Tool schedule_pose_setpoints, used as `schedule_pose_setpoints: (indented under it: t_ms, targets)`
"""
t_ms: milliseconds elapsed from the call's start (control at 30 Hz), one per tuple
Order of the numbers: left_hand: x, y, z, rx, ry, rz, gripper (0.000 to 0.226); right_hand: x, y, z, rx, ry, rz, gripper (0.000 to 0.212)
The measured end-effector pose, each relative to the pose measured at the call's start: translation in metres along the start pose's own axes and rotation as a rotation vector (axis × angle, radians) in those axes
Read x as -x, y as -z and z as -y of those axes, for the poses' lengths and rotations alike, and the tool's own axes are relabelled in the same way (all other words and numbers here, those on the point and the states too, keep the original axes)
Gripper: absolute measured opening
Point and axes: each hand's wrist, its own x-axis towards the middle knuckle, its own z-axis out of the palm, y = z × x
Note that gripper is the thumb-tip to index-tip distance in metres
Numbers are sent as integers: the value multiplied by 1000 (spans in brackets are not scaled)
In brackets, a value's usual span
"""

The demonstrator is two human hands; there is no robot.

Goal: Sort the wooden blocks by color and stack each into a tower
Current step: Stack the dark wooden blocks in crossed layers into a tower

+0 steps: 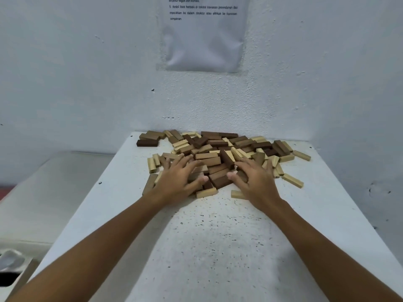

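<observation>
Both forearms reach forward over the speckled white tabletop (218, 236) to the near edge of the pile of wooden blocks (218, 153). On that edge the left hand (176, 182) and the right hand (255, 182) lie palm down, fingers spread and loose on the blocks, gripping none. Pale, mid-brown and dark blocks lie flat, long axes pointing every way, unsorted, no tower built. Left of the pile's far side a dark block (147, 143) lies crosswise. Behind the pile a printed sheet (205, 33) hangs on the wall.

Blocks (218, 153): pale, mid-brown, dark-brown, mixed, unsorted, lying flat or tilted.
Place: heaped under and beyond both hands' fingers; no towers.
</observation>
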Motion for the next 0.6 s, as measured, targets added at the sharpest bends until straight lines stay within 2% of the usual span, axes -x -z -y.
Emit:
schedule_pose_setpoints:
  t_ms: [167, 267, 467, 600]
  targets:
    - [13, 7, 27, 22, -98, -221, 50, -6, 12, 4, -228, 4, -166, 35]
    - [17, 11, 32, -3, -88, -256, 48, -5, 13, 8, -255, 1, -167, 23]
    - [1, 18, 16, -3, -90, -59, 62, -18, 3, 23, -77, -157, -27, 30]
    - [-10, 18, 2, -34, -52, 43, 54, -36, 0, 33, 0, -205, -13, 39]
